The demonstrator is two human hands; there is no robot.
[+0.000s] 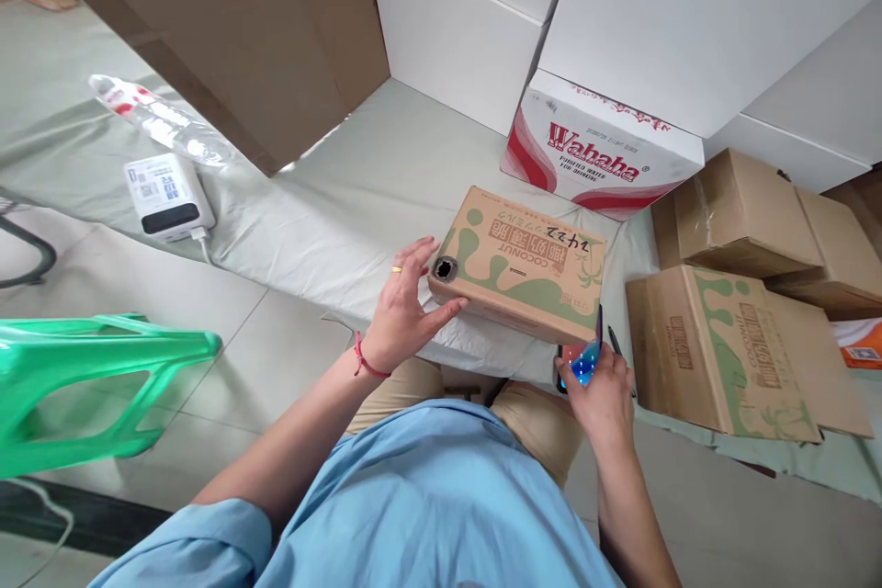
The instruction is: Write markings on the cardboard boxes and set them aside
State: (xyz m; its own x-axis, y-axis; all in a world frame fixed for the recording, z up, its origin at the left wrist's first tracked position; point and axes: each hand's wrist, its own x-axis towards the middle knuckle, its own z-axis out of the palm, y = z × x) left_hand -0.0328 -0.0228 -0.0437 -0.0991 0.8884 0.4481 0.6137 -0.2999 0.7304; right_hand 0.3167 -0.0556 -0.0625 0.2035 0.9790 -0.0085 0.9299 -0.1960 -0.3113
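A brown coconut carton (524, 262) with green print and handwritten digits lies flat in front of me on the cloth-covered table. At its near left corner is a dark, ragged round spot (445, 269). My left hand (410, 303) rests against that end, thumb and fingers apart around the corner, with a ring and a red bracelet on it. By the carton's near right corner, my right hand (603, 381) is closed on a smartphone (582, 363) with a lit blue and orange screen. A dark pen (615, 347) lies just beyond that hand, partly hidden.
A Wahaha water carton (599, 147) stands behind the coconut carton. Several brown cartons (744, 349) sit at right. A large brown box (262, 37), a plastic bottle (165, 119) and a white device with a cable (169, 196) are at left. A green stool (103, 340) stands on the floor.
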